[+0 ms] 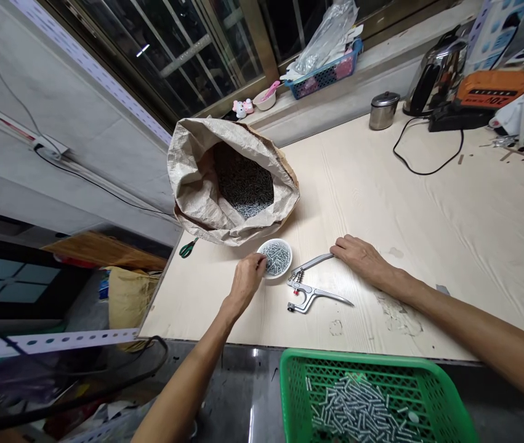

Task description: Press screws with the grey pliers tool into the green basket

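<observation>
A small white bowl (pixel 287 248) full of tiny metal parts sits on the pale wooden table (pixel 428 246). My left hand (pixel 245 282) reaches its near rim, fingers pinched together over the parts; what they hold is too small to see. Silver hand pliers (pixel 306 289) lie just right of the bowl, handles spread. My right hand (pixel 359 256) rests palm down on the table, fingers curled, its fingertips touching the end of the upper plier handle.
A big paper sack (pixel 192 178) of dark metal parts stands behind the bowl, green scissors (pixel 188 248) to its left. A green basket (pixel 298 394) with silver pieces sits below the table edge. Kettle (pixel 437 74), tin (pixel 383 109), orange box (pixel 490 88) and cable (pixel 428 166) are far right.
</observation>
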`<state>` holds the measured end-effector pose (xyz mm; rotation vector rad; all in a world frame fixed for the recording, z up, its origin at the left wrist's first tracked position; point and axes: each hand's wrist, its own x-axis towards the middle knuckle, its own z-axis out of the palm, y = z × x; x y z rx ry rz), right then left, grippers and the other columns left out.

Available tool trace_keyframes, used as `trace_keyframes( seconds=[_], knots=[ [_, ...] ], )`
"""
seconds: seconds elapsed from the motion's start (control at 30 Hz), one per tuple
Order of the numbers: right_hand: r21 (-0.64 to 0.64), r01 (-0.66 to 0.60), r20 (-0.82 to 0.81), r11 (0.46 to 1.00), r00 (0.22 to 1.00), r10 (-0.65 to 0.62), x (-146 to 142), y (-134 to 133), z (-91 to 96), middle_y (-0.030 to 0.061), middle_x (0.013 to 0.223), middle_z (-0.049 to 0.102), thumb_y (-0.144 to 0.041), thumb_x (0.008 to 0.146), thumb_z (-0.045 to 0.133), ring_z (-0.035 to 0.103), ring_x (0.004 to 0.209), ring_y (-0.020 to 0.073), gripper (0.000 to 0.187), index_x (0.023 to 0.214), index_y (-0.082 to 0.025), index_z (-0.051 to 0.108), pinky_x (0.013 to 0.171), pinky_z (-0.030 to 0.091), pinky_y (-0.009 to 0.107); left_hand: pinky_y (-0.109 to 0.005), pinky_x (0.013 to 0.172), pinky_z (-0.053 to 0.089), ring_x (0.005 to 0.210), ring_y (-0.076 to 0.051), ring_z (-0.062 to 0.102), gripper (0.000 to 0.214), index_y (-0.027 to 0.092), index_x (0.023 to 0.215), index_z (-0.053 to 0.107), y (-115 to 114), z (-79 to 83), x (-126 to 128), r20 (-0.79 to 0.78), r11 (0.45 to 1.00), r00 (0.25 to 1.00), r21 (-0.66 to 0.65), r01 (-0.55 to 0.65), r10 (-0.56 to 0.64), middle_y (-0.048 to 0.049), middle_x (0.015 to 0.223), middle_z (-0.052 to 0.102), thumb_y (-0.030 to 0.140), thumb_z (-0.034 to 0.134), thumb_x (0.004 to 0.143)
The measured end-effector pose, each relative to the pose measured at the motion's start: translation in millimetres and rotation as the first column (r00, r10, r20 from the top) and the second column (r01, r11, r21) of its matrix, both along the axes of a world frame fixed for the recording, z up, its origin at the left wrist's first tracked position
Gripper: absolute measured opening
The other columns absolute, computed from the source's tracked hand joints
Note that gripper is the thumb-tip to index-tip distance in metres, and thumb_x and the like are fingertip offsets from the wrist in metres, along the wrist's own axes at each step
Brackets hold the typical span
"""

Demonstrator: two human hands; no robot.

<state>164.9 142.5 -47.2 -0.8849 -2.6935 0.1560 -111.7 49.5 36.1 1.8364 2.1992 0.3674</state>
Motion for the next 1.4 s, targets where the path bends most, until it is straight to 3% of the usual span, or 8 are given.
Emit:
trace_keyframes(
  seconds=[0.13,0.27,0.63,0.8,1.0,1.2,1.3,1.4],
  knots=[
    [-0.049,0.016,-0.027,0.999,0.999,-0.017,1,0,0.1,0.0055,0.088,0.057,-0.008,0.089,0.046,0.049,0.080,0.0193,0.015,0.088,-0.019,0.056,0.066,0.038,0.030,-0.026,0.055,0.045,0.055,-0.013,0.057,0.021,0.015,0.081,0.061,0,3.7,4,0.322,0.981,0.927,-0.037,-0.192,0.194,-0.0030,0.067,0.064,0.034,0.052,0.083],
    [-0.120,0.020,-0.219,0.993,0.975,-0.046,-12,-7,20.7,0.0103,0.107,0.060,-0.022,0.092,0.049,0.054,0.092,0.0224,0.023,0.114,-0.018,0.056,0.077,0.043,0.037,-0.021,0.049,0.046,0.050,-0.008,0.054,0.035,0.012,0.080,0.058,-2,13.1,15,0.733,0.946,0.604,-0.188,-0.264,0.314,-0.0032,0.070,0.066,0.045,0.068,0.071],
    [-0.456,-0.346,-0.723,0.820,0.682,-0.114,-106,-34,60.6,0.0046,0.094,0.068,-0.012,0.089,0.050,0.062,0.086,0.0148,0.019,0.099,-0.018,0.066,0.079,0.047,0.029,-0.016,0.053,0.052,0.053,-0.006,0.057,0.026,0.009,0.075,0.063,-6,17.9,35,0.938,0.918,0.003,-0.338,-0.209,0.347,-0.0019,0.065,0.064,0.026,0.081,0.067],
    [-0.562,-0.349,-0.679,0.750,0.712,-0.179,-111,-35,60.9,0.0008,0.081,0.069,-0.013,0.083,0.052,0.062,0.073,0.0141,0.017,0.087,-0.019,0.067,0.068,0.046,0.026,-0.018,0.052,0.051,0.049,-0.007,0.055,0.042,0.009,0.071,0.063,-12,9.2,30,0.944,0.924,0.149,-0.240,-0.298,0.293,-0.0002,0.058,0.063,0.034,0.089,0.049],
    [-0.746,-0.330,-0.616,0.578,0.671,-0.413,-132,-27,54.8,0.0028,0.081,0.070,-0.023,0.079,0.054,0.064,0.075,0.0169,0.016,0.083,-0.017,0.068,0.069,0.047,0.027,-0.024,0.057,0.050,0.054,-0.012,0.058,0.036,0.011,0.086,0.065,-11,-4.0,31,0.852,0.928,0.493,0.020,-0.371,0.179,-0.0007,0.059,0.063,0.043,0.070,0.071],
    [-0.735,-0.310,-0.604,0.603,0.705,-0.373,-142,-28,57.1,0.0014,0.071,0.067,-0.023,0.073,0.055,0.061,0.068,0.0165,0.011,0.074,-0.018,0.065,0.063,0.045,0.027,-0.030,0.065,0.049,0.071,-0.018,0.060,0.018,0.018,0.074,0.066,-21,-2.4,31,0.434,0.884,0.899,0.394,-0.250,0.061,-0.0056,0.078,0.062,0.032,0.056,0.080],
    [-0.693,-0.300,-0.628,0.655,0.697,-0.345,-143,-33,56.5,0.0003,0.070,0.065,-0.022,0.075,0.053,0.059,0.066,0.0156,0.010,0.073,-0.018,0.062,0.061,0.043,0.026,-0.030,0.064,0.049,0.065,-0.018,0.059,0.018,0.017,0.071,0.067,-20,-2.4,25,0.507,0.909,0.858,0.317,-0.269,0.077,-0.0047,0.070,0.061,0.030,0.057,0.080],
    [-0.688,-0.259,-0.627,0.678,0.683,-0.375,-145,-34,56.1,-0.0008,0.068,0.064,-0.021,0.075,0.053,0.058,0.065,0.0150,0.009,0.071,-0.019,0.060,0.060,0.043,0.026,-0.028,0.056,0.050,0.050,-0.013,0.055,0.021,0.013,0.068,0.065,-11,1.9,13,0.796,0.933,0.557,-0.026,-0.359,0.236,-0.0012,0.055,0.057,0.033,0.066,0.074]
  ],
)
